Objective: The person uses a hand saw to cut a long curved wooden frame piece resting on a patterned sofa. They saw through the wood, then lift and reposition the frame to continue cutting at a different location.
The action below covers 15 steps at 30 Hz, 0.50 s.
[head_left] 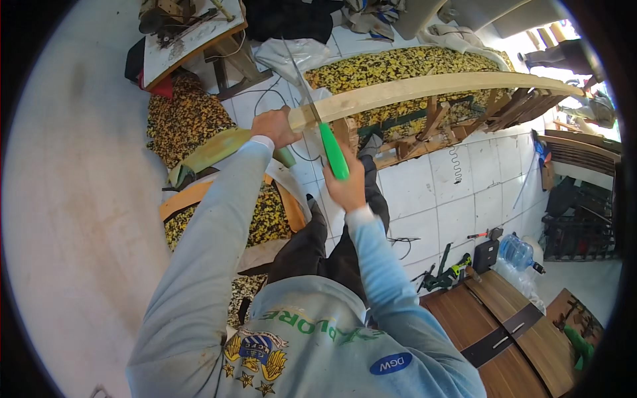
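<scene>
A long pale wooden board [411, 88] runs from the middle of the view toward the far right. Close to its left end, my left hand [271, 127] is closed around the wood. My right hand [350, 182] grips the green handle of a handsaw [334, 151]. The saw's thin blade lies across the board just right of my left hand, its tip pointing away from me. Whether the teeth have cut into the wood cannot be made out. Beneath the board is a wooden frame [434, 126], with yellow-and-black speckled foam [391, 68] behind it.
At the far left stands a white-topped table [192, 50] with a machine on it. More speckled foam [182, 119] lies left of my legs. To the right are a green power drill [458, 270], a blue water jug [516, 251] and a brown cabinet [494, 331]. Cables cross the tiled floor.
</scene>
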Tool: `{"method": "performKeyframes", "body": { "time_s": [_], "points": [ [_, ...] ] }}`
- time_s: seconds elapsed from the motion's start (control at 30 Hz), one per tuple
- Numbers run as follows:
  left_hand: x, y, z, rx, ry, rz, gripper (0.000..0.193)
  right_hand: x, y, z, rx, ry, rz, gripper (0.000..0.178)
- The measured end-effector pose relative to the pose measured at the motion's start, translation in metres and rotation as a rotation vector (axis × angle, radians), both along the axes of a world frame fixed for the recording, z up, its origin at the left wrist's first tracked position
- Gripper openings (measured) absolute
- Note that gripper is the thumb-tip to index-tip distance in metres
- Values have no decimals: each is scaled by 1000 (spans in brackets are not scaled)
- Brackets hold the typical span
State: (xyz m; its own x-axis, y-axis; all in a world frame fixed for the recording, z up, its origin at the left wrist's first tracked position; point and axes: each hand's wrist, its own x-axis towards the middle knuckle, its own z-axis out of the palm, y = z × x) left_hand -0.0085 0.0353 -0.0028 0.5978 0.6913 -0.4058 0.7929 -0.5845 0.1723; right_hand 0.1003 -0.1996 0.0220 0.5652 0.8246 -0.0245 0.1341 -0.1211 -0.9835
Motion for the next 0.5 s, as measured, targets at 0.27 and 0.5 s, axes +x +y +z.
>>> {"method": "performKeyframes", "body": {
  "time_s": [0.27, 0.5],
  "points": [
    [-15, -12, 3, -43, 4, 63, 66, -41, -183, 63, -186, -35, 70, 56],
    [1, -3, 11, -27, 30, 10, 66, -1, 19, 28, -150, 8, 26, 53]
  ]
}}
